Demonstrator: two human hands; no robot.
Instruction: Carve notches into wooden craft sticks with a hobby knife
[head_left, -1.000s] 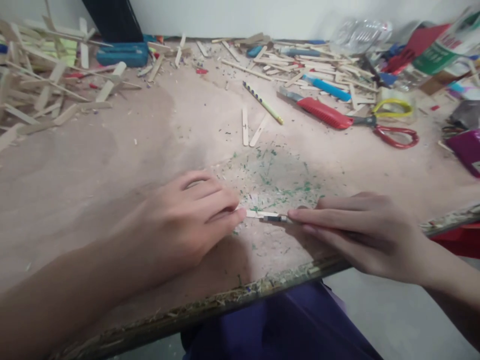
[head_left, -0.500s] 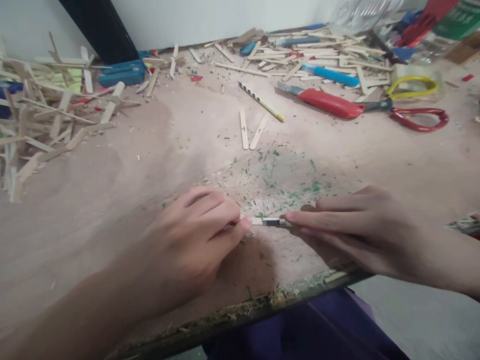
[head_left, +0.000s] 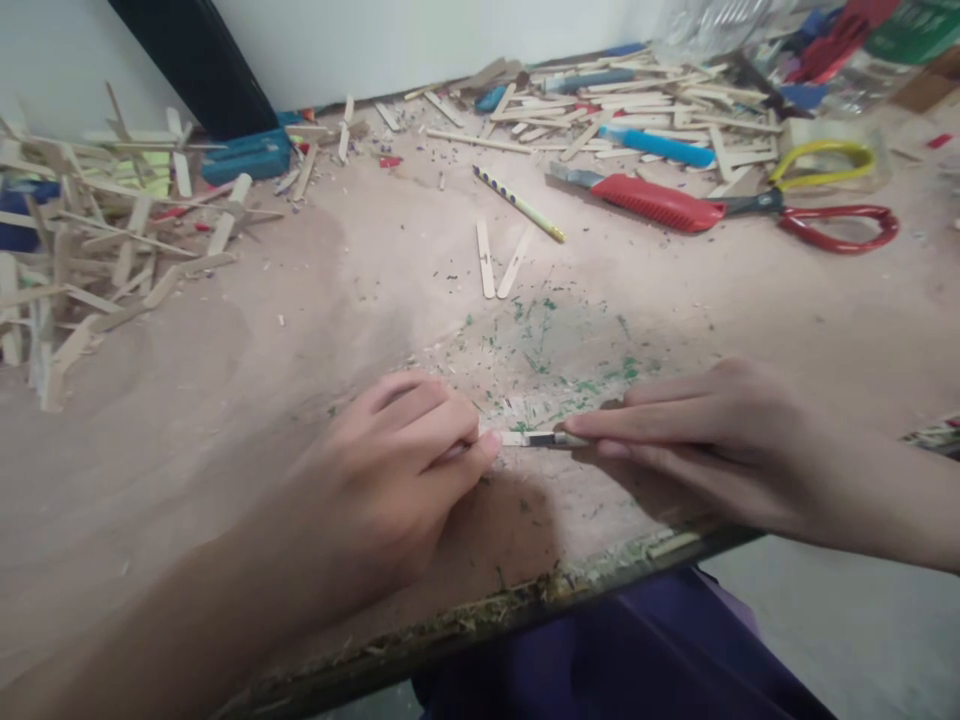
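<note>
Low over the table near its front edge, my left hand [head_left: 409, 465] pinches a pale wooden craft stick [head_left: 511, 438] between thumb and fingers. Only a short end of the stick shows past the thumb. My right hand [head_left: 697, 440] is closed around a slim craft knife [head_left: 544, 439], its blade pointing left against the stick. Most of the knife's handle is hidden under the fingers. Just beyond the hands, green shavings [head_left: 536, 330] are scattered on the tabletop. Two notched craft sticks [head_left: 485, 260] lie farther back in a V.
Behind lie a pencil [head_left: 517, 203], a red-handled utility knife [head_left: 656, 203], scissors [head_left: 836, 228] with yellow and red handles, and a blue pen-like tool [head_left: 660, 146]. Piles of craft sticks [head_left: 120, 240] stand left and back right. A plastic bottle [head_left: 911, 35] is at upper right.
The view has shifted slightly. My right hand's fingers have tilted a little on the knife, while the blade stays against the stick. My left hand looks unchanged.
</note>
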